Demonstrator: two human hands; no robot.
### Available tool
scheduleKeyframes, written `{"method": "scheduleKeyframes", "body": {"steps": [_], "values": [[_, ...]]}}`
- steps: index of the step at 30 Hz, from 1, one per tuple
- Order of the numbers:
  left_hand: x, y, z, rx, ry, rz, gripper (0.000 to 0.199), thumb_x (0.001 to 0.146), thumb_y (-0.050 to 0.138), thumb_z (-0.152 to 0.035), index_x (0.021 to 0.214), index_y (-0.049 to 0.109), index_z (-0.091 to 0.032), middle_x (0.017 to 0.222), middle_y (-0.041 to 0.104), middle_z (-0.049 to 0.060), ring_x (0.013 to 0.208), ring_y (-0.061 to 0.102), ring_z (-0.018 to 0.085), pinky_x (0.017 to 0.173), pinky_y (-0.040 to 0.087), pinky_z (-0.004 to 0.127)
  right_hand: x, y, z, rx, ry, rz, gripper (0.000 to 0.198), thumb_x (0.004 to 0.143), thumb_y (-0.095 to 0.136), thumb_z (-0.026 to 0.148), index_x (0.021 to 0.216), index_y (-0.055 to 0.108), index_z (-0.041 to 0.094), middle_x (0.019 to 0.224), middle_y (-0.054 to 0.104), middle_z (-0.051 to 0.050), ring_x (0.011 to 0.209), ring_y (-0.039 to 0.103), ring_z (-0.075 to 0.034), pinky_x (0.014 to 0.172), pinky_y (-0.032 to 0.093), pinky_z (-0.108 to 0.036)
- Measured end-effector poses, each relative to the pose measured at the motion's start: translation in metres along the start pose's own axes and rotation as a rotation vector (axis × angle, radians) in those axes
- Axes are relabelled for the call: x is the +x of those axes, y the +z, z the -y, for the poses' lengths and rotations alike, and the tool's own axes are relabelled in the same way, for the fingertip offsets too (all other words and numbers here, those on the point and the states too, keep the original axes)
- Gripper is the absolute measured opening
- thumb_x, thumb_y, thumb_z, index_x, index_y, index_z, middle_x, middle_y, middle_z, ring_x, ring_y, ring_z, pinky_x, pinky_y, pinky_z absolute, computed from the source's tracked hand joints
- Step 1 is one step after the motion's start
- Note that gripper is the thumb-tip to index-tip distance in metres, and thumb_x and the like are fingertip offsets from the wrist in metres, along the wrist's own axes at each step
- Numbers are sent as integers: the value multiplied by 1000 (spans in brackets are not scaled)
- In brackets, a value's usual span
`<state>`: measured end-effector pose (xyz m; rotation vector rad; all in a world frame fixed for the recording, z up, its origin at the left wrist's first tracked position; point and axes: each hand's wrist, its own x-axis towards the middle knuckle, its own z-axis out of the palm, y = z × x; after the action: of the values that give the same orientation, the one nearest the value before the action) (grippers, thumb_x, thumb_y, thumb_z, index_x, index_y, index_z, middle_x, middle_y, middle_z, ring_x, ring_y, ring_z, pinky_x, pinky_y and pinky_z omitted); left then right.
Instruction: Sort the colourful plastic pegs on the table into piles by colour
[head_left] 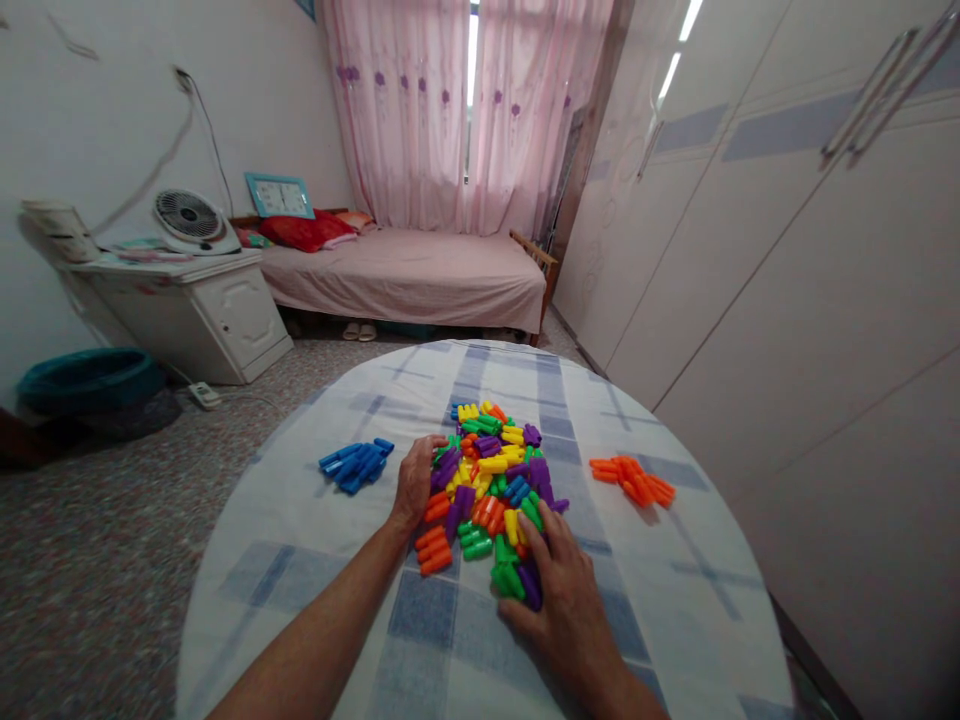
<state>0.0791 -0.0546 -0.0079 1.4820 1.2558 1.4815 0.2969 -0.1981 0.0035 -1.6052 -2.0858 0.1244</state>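
Mixed pile of ribbed plastic blocks [491,465] sits mid-desk, on the checked cloth of the round desk [705,590]. Blue blocks [356,465] lie in a separate cluster on the left, orange blocks [634,481] in another on the right, both well apart from the pile.

Left hand [415,482]: at the pile's left edge, fingers bent over purple and green pieces. Fingertips partly hidden, can't tell if it's gripping. Right hand [564,575]: near right edge, thumb and fingers spread wide around a green block [508,578] and a purple block [529,583]; no closed grip visible. A yellow block [512,526] is just beside its fingertips.

Risks, my read: pieces overlap, so pulling a low one could topple those on top. Hard push from either side could scatter loose blocks outward. Left wrist is close to the blue cluster; a backward sweep could knock it. Orange-red block [433,552] at the near edge sits by the left forearm, could get dragged. Loose cloth could ruck up too.
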Motion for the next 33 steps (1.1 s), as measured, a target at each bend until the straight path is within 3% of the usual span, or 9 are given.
{"method": "scheduleKeyframes", "body": {"steps": [7,15,19,23,25,28,31,33], "values": [[1,0,3,37,32,23,41,89,28,-43,88,62,-19,104,62,8,100,57,21,87,47,36,23,5,-8,66,-113,-114,48,78,54,18,125,50,27,125,49,-9,118,45,-25,97,42,-43],[0,2,-2,25,54,16,42,90,27,-42,85,61,-20,101,61,8,100,56,21,87,46,36,82,-23,-7,325,69,-158,18,77,53,19,93,61,20,95,58,-5,95,56,-19,87,46,-34],[1,3,-1,9,34,-10,42,90,27,-43,83,61,-19,102,61,8,100,57,21,88,46,37,125,-26,-3,337,135,-154,22,73,56,22,94,63,18,95,59,-6,92,56,-19,88,45,-35],[1,2,1,19,41,5,41,89,28,-43,85,62,-19,102,61,7,101,57,21,88,46,37,151,-19,3,374,145,-71,44,68,63,29,109,59,16,102,60,-8,95,56,-21,85,46,-36],[1,1,1,26,43,13,40,89,28,-42,86,61,-19,101,61,7,101,57,21,87,47,37,153,-19,4,417,106,-44,54,67,64,31,118,54,16,109,59,-8,100,56,-21,86,46,-36],[0,1,1,38,51,21,40,90,27,-41,87,61,-20,102,60,7,100,57,20,88,46,37,138,-25,0,446,47,-59,53,71,60,31,121,51,19,118,55,-8,108,52,-21,92,42,-38],[0,2,0,53,45,19,42,90,26,-41,86,61,-19,102,61,7,99,57,20,88,46,37,105,-36,-11,374,68,-116,47,72,57,29,119,52,21,120,54,-7,113,49,-22,98,39,-41],[0,2,-1,55,41,11,42,90,26,-42,85,61,-19,101,61,7,99,57,20,87,46,36,77,-43,-18,304,118,-92,45,74,55,29,118,51,23,117,55,-6,110,51,-22,93,43,-39]]}}
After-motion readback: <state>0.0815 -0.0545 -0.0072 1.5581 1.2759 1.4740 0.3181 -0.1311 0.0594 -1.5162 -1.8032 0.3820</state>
